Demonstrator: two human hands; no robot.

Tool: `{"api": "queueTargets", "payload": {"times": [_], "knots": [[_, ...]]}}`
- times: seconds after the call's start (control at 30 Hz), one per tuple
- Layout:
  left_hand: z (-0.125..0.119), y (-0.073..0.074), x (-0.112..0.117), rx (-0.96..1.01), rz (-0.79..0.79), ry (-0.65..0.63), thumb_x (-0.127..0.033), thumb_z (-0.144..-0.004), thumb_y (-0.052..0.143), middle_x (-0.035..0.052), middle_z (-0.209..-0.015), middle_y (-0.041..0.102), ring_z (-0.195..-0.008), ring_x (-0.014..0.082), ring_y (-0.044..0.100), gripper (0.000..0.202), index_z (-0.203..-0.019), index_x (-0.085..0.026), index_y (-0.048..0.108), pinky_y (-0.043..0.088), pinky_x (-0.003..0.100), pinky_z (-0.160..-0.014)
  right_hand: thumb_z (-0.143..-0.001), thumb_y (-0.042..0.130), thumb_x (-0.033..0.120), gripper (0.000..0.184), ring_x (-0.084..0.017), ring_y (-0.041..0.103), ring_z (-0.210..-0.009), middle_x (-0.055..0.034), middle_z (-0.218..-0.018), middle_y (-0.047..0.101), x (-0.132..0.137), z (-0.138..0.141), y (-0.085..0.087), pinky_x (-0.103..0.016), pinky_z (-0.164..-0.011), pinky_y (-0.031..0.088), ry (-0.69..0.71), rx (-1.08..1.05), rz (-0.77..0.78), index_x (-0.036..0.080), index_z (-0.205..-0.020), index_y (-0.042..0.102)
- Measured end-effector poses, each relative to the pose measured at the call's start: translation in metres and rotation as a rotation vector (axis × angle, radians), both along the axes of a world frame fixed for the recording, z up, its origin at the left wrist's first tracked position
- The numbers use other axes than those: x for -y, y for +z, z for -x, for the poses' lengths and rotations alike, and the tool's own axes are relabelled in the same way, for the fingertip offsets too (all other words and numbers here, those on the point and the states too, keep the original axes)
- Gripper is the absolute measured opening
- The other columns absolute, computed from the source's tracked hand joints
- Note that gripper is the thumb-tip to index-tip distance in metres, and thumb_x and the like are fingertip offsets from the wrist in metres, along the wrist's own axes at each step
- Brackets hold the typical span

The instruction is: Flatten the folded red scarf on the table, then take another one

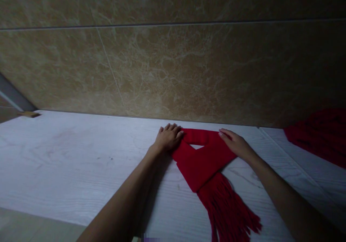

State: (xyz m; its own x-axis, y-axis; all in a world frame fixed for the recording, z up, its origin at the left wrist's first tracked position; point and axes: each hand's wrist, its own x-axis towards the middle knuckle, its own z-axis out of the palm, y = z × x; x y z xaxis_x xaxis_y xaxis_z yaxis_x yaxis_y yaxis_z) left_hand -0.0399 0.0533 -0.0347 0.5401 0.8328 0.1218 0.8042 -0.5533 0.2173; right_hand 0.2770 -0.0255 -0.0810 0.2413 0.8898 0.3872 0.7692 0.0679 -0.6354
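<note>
A red scarf (201, 166) lies folded in a loop on the white wood-grain tabletop, and its fringe hangs toward me at the lower right. A small gap in the loop shows the white surface beneath. Palm down, my left hand (169, 136) rests on the scarf's upper left corner with its fingers stretched out. At the upper right corner my right hand (234, 143) touches the scarf's edge, thumb and fingers close together on the cloth. Part of the scarf's left corner is hidden under my left hand.
A brown marbled tile wall (162, 72) rises behind the white tabletop (67, 162). More dark red cloth (321, 135) lies in a heap at the far right. At the back left corner sits a small wooden piece (30, 114) beside a grey post (14, 92).
</note>
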Motion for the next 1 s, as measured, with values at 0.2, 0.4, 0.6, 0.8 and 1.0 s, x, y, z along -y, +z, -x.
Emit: {"api": "queueTargets", "payload": {"times": [0.2,0.4,0.6,0.8,1.0], "knots": [[0.0,0.002,0.001,-0.023,0.024,0.004,-0.053,-0.108,0.029,0.0079,-0.163,0.047,-0.153,0.032,0.038,0.054,-0.151,-0.028,0.051,0.032,0.057,-0.122,-0.093,0.055,0.051,0.04,-0.028,0.065,-0.126,-0.0113,-0.13,0.072,0.0,0.004,0.002,-0.047,-0.116,0.046,-0.017,0.03,0.001,0.023,-0.115,0.076],[0.001,0.012,0.002,0.086,0.038,0.069,-0.051,-0.107,0.035,0.0081,-0.157,0.055,-0.15,0.0287,0.043,0.05,-0.144,-0.027,0.058,0.034,0.05,-0.122,-0.093,0.053,0.047,0.039,-0.028,0.066,-0.119,-0.0126,-0.127,0.072,0.004,0.003,0.014,-0.043,-0.108,0.05,-0.146,0.11,0.002,0.021,-0.114,0.074],[0.009,0.019,0.0,0.19,0.005,0.348,-0.043,-0.104,0.038,0.0185,-0.141,0.065,-0.13,0.0343,0.06,0.049,-0.14,-0.018,0.06,0.045,0.052,-0.108,-0.094,0.047,0.059,0.044,-0.035,0.07,-0.094,-0.0154,-0.098,0.076,0.014,-0.007,0.025,-0.051,-0.089,0.05,-0.424,0.174,0.16,0.023,-0.092,0.072],[0.014,0.016,-0.002,0.139,0.067,0.452,-0.056,-0.101,0.039,0.0224,-0.127,0.072,-0.119,0.0372,0.068,0.055,-0.122,-0.013,0.066,0.046,0.053,-0.105,-0.093,0.042,0.069,0.054,-0.036,0.07,-0.088,-0.0161,-0.088,0.074,0.014,-0.004,0.024,-0.05,-0.086,0.048,-0.438,0.192,0.28,0.024,-0.077,0.068],[0.015,0.017,-0.006,0.176,0.093,0.433,-0.058,-0.101,0.037,0.0232,-0.112,0.076,-0.109,0.0378,0.072,0.055,-0.102,-0.015,0.071,0.051,0.044,-0.089,-0.093,0.048,0.068,0.049,-0.028,0.067,-0.08,-0.0099,-0.078,0.071,0.01,0.003,0.024,-0.036,-0.073,0.046,-0.376,0.136,0.231,0.026,-0.073,0.062]]}}
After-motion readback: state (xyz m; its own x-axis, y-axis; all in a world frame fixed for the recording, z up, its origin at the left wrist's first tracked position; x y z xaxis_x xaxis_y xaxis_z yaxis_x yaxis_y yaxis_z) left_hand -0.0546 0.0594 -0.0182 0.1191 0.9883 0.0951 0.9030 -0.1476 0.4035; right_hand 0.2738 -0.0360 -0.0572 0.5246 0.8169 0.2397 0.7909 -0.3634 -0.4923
